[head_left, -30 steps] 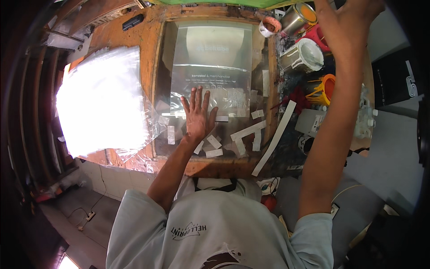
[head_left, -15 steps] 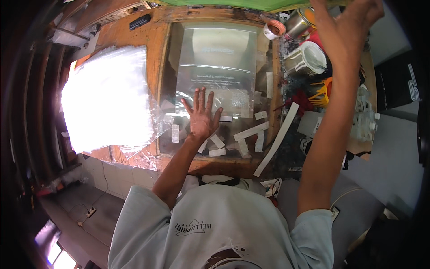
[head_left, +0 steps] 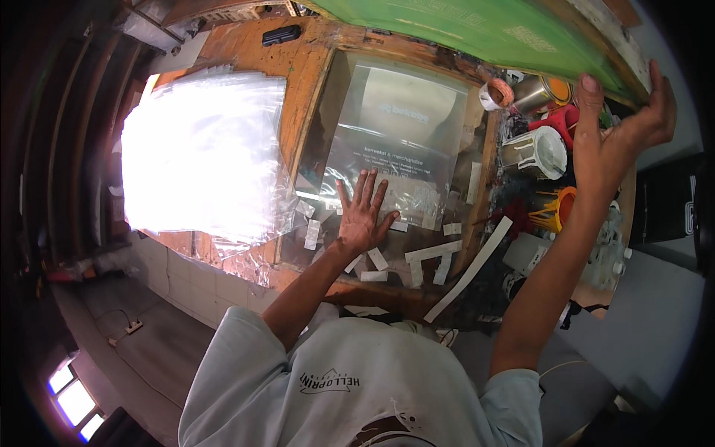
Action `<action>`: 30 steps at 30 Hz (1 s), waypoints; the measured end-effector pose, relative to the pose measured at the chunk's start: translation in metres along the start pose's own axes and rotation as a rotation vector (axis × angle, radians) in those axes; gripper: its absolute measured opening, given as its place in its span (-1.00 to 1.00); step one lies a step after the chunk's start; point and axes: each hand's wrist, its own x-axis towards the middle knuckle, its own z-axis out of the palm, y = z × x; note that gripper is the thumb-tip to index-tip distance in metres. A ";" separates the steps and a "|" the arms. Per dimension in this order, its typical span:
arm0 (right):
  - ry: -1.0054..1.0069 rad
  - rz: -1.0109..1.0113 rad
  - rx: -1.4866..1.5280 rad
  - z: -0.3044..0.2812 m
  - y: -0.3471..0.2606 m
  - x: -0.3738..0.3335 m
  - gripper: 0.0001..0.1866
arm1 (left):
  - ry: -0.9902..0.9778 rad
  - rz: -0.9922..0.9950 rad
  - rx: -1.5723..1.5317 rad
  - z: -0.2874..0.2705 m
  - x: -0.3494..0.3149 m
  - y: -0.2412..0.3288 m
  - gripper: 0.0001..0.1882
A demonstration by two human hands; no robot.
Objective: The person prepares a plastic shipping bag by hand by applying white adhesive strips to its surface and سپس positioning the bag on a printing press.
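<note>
- Clear plastic is the main material here: a flat transparent plastic bag (head_left: 398, 141) with small pale print lies on the glass-topped wooden table (head_left: 298, 89), in the upper middle of the frame.
- The left hand (head_left: 363, 216) lies flat with its fingers spread wide, pressing on the lower edge of this bag, near the centre of the frame. It pinches nothing.
- The right hand (head_left: 618, 127) is raised at the upper right of the frame. Its fingers and thumb are open and lie against the lower edge of the big green printing screen frame (head_left: 484, 30); I cannot tell if they really clamp it.
- A thick pile of shiny clear plastic bags (head_left: 201, 156) lies at the left of the frame, very bright from light.
- White strips of tape (head_left: 432, 253) are stuck on the table just below the left hand.
- Between the two hands stand a white plastic tub (head_left: 532, 153), a metal can (head_left: 536, 93) and a small tape roll (head_left: 494, 94).
</note>
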 end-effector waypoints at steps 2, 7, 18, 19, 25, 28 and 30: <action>-0.009 0.002 -0.022 0.000 -0.001 0.000 -0.08 | -0.034 -0.003 -0.010 0.001 0.000 -0.001 -0.17; 0.023 -0.033 -0.002 0.004 0.009 -0.001 -0.05 | -0.059 -0.009 -0.036 0.002 0.001 0.000 -0.16; 0.047 -0.065 -0.045 0.006 0.010 -0.006 -0.08 | -0.089 -0.018 -0.027 -0.005 0.003 0.002 -0.04; 0.046 -0.068 -0.040 0.005 0.011 -0.005 -0.07 | -0.105 -0.017 -0.019 -0.005 0.004 0.004 -0.03; 0.061 -0.068 0.018 0.007 0.016 -0.009 -0.04 | -0.131 -0.018 0.002 -0.007 0.004 0.004 -0.02; 0.067 -0.059 0.045 0.007 0.015 -0.008 -0.04 | -0.104 -0.009 0.001 -0.005 0.006 0.007 -0.01; 0.062 -0.068 0.019 0.006 0.014 -0.008 -0.03 | -0.089 -0.014 0.015 -0.004 0.007 0.013 0.00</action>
